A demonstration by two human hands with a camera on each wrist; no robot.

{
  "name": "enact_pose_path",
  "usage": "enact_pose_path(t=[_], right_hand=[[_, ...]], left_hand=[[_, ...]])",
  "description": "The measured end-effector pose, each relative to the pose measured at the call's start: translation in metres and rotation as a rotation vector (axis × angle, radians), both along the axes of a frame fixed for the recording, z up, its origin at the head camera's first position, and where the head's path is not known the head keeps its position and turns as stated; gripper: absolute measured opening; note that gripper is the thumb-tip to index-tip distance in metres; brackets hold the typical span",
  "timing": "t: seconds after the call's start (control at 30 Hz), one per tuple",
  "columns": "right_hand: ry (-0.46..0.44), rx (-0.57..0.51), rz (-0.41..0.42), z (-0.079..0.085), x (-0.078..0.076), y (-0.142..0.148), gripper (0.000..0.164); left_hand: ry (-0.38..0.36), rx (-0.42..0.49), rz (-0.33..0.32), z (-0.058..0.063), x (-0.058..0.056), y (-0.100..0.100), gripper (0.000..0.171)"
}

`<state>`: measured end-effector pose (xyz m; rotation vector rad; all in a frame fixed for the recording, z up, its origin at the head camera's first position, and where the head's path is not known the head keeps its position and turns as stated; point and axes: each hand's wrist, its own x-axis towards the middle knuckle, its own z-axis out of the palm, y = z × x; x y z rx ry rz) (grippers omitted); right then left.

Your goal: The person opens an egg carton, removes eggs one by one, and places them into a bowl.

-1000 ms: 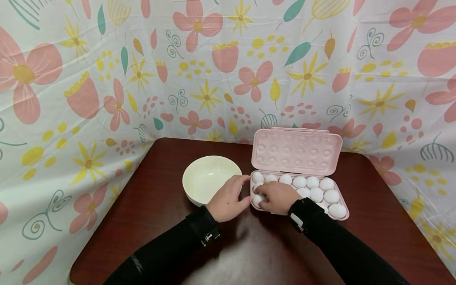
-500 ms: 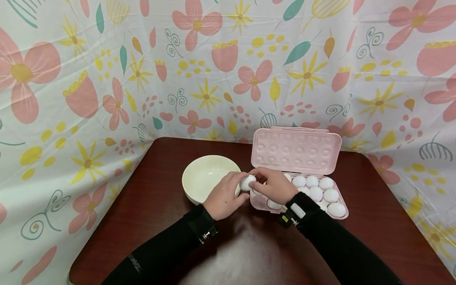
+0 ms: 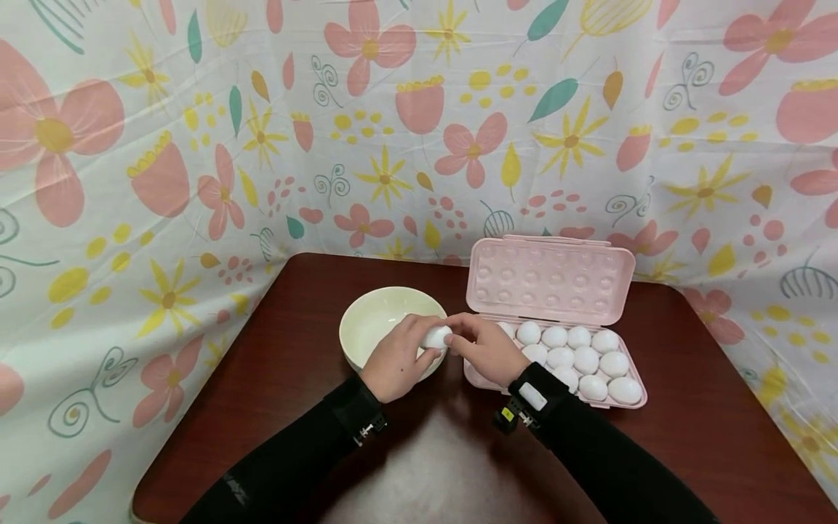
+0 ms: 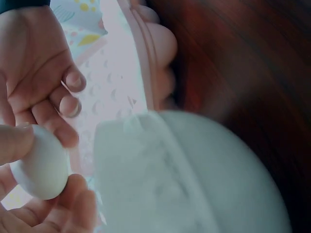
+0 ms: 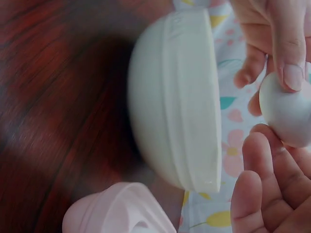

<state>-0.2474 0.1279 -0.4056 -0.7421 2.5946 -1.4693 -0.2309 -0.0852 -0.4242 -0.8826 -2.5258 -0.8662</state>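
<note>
A white egg is held at the bowl's right rim, between both hands. My left hand grips it with thumb and fingers; in the right wrist view the left thumb presses on the egg. From the right, my right hand pinches the egg's end with thumb and index finger. Its other fingers curl loosely in the left wrist view. Any crack in the shell cannot be seen. Below and left of the egg stands a cream bowl. A pink egg carton with its lid raised stands to the right.
Several white eggs fill most of the carton's cups; some cups are hidden behind the right hand. Bowl and carton stand on a dark red wooden table. A flower-printed cloth hangs behind and at the left.
One second ago the right hand reached into the carton's left end. It lifted an egg out and brought it left to the left hand, which gripped it. Both hands moved slightly further left.
</note>
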Motion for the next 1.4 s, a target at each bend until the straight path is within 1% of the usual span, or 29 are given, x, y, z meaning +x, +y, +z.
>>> enact_pose_path(t=[0.1, 0.2, 0.27, 0.33, 0.47, 0.57, 0.73, 0.87, 1.0, 1.13, 1.23, 1.4], right_hand=[[0.058, 0.066, -0.031, -0.007, -0.003, 0.005, 0.029], [0.090, 0.121, -0.076, -0.012, -0.004, 0.012, 0.030], [0.099, 0.147, -0.100, -0.015, -0.004, 0.017, 0.029], [0.098, 0.160, -0.116, -0.018, -0.004, 0.021, 0.028], [0.115, 0.165, -0.108, -0.023, -0.004, 0.025, 0.026], [0.143, 0.171, -0.100, -0.025, -0.004, 0.026, 0.025], [0.157, 0.198, -0.105, -0.025, -0.003, 0.028, 0.026], [0.150, 0.217, -0.115, -0.026, -0.002, 0.031, 0.027], [0.162, 0.231, -0.118, -0.024, -0.003, 0.034, 0.026], [0.182, 0.241, -0.128, -0.021, -0.005, 0.038, 0.027], [0.177, 0.253, -0.147, -0.019, -0.007, 0.043, 0.028], [0.187, 0.285, -0.182, -0.017, -0.012, 0.050, 0.028]], left_hand=[[0.001, -0.076, 0.043, -0.003, -0.004, -0.009, 0.042], [-0.003, -0.163, 0.102, -0.008, -0.009, -0.021, 0.041], [-0.033, -0.211, 0.138, -0.011, -0.012, -0.029, 0.040], [-0.088, -0.266, 0.171, -0.015, -0.014, -0.035, 0.039], [-0.247, -0.371, 0.202, -0.018, -0.020, -0.044, 0.036], [-0.340, -0.439, 0.192, -0.016, -0.026, -0.047, 0.034], [-0.434, -0.509, 0.167, -0.010, -0.031, -0.048, 0.029], [-0.491, -0.536, 0.146, -0.008, -0.032, -0.047, 0.028], [-0.530, -0.538, 0.129, -0.007, -0.032, -0.046, 0.029], [-0.523, -0.514, 0.125, -0.005, -0.035, -0.046, 0.034], [-0.513, -0.503, 0.129, -0.005, -0.037, -0.046, 0.037], [-0.527, -0.459, 0.141, -0.003, -0.035, -0.050, 0.044]])
